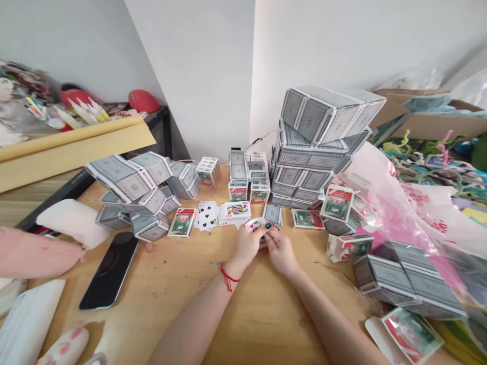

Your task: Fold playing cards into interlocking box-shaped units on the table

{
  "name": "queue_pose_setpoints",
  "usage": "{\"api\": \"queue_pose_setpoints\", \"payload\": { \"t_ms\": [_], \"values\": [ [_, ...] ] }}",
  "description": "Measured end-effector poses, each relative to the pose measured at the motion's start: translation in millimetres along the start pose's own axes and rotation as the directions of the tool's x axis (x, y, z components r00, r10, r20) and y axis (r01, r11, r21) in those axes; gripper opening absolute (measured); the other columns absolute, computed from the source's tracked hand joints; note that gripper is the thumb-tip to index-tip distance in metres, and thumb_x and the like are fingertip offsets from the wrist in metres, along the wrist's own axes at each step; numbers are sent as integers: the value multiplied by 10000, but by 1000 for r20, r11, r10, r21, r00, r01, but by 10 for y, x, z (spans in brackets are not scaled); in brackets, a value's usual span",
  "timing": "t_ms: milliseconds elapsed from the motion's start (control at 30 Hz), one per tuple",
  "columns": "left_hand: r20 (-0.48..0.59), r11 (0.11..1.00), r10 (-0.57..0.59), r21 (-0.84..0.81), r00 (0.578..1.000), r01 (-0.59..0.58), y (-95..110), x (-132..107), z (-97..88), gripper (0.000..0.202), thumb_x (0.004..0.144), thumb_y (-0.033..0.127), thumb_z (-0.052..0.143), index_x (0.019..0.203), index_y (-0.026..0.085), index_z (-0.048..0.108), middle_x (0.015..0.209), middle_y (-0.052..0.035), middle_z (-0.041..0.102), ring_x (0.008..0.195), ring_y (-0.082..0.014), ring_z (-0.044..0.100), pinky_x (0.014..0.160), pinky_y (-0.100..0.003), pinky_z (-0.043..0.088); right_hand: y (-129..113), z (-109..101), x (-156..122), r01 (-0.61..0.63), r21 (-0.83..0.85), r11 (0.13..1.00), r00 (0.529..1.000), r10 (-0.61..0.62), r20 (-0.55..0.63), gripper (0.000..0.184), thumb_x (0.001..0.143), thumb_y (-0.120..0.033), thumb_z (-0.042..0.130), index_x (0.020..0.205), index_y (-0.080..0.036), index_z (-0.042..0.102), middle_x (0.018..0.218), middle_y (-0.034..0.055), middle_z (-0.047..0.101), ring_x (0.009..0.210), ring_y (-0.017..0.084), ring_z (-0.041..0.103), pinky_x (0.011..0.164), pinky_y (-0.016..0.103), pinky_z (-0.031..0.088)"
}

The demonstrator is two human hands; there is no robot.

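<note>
My left hand (pixel 251 242), with a red string bracelet at the wrist, is closed on some playing cards (pixel 254 223); a king of hearts shows on top. Against the same cards, the fingers of my right hand (pixel 280 249) are pinched together. Just beyond my hands lies a face-up pile of cards (pixel 236 209) with a red court card on top. Left of it are spread black spade cards (pixel 206 216), and to the right a face-down card stack (pixel 272 214). A red and green card box (pixel 182 222) lies beside the spades.
Block shapes covered in grey card backs are stacked high at the right (pixel 317 147) and lower at the left (pixel 127 182). Several card boxes (pixel 337 203) lie around the right side. A black phone (pixel 110 271) rests at the left. Pink plastic wrapping (pixel 395 192) crowds the right edge.
</note>
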State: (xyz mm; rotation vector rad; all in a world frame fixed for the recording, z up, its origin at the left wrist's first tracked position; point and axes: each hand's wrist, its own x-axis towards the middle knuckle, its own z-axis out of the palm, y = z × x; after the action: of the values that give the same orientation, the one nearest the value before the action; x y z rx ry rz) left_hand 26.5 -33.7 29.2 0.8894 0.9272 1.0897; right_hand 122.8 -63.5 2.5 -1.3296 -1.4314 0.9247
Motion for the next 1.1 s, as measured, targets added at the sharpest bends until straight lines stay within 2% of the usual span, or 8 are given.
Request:
{"api": "queue_pose_setpoints", "payload": {
  "t_ms": [167, 333, 567, 667, 767, 900, 967, 1100],
  "values": [
    [-43, 997, -34, -71, 998, 31, -63, 12, 6, 205, 628, 304, 662, 695, 121, 597, 674, -34, 642, 623, -146, 592, 585, -246, 449, 28, 34, -24, -56, -27, 998, 998, 56, -7, 254, 813, -327, 409, 743, -198, 615, 883, 87, 653, 743, 225, 611, 647, 321, 479],
    [-41, 995, -83, -67, 996, 80, -98, 24, -32, 230, 627, 340, 657, 674, 119, 616, 638, -41, 642, 542, -131, 567, 487, -224, 413, 68, 43, -44, -97, -2, 995, 995, 97, 25, 305, 821, -384, 410, 631, -207, 570, 669, 62, 634, 519, 183, 583, 487, 286, 466],
    [27, 990, -134, 42, 991, 133, -52, 20, -72, 356, 677, 425, 604, 812, 97, 623, 590, -30, 593, 383, -81, 460, 357, -203, 349, 0, 8, -23, -223, 266, 938, 974, 208, 85, 312, 775, -480, 486, 637, -200, 500, 516, 8, 571, 420, 150, 546, 432, 272, 461],
    [98, 997, -40, 67, 994, 34, -2, -1, -88, 295, 726, 383, 564, 885, 135, 579, 630, 3, 566, 420, -78, 465, 390, -202, 380, -41, -31, 10, -237, 351, 906, 971, 233, 56, 320, 762, -492, 510, 658, -189, 497, 490, -3, 567, 421, 148, 539, 437, 274, 457],
    [116, 973, 152, 158, 982, -169, 25, -4, -130, 206, 770, 280, 519, 936, 167, 562, 767, -11, 586, 632, -108, 543, 569, -218, 449, -57, -67, 39, -244, 413, 878, 968, 249, 43, 303, 759, -484, 520, 696, -189, 494, 486, -9, 559, 432, 154, 545, 431, 276, 451],
    [72, 894, 301, 326, 951, -308, -28, 40, -198, 228, 784, 211, 484, 993, 177, 567, 930, -46, 583, 835, -149, 542, 722, -255, 445, -61, -79, 46, -211, 477, 853, 974, 223, 32, 287, 765, -419, 541, 956, -220, 462, 625, -9, 594, 447, 143, 550, 410, 264, 442],
    [57, 873, 333, 360, 941, -330, -74, 62, -215, 238, 787, 200, 474, 1005, 177, 567, 949, -54, 578, 856, -156, 539, 734, -262, 444, -66, -77, 45, -200, 497, 844, 977, 211, 35, 381, 766, -398, 545, 1084, -249, 399, 679, -6, 600, 465, 141, 558, 408, 261, 441],
    [66, 900, 270, 337, 961, -276, -128, 69, -201, 293, 814, 219, 436, 1092, 180, 519, 901, -54, 601, 760, -144, 560, 658, -256, 462, -65, -79, 53, -220, 492, 842, 974, 221, 57, 439, 782, -417, 514, 1161, -242, 377, 664, 6, 597, 501, 160, 573, 422, 272, 445]
  ]
}}
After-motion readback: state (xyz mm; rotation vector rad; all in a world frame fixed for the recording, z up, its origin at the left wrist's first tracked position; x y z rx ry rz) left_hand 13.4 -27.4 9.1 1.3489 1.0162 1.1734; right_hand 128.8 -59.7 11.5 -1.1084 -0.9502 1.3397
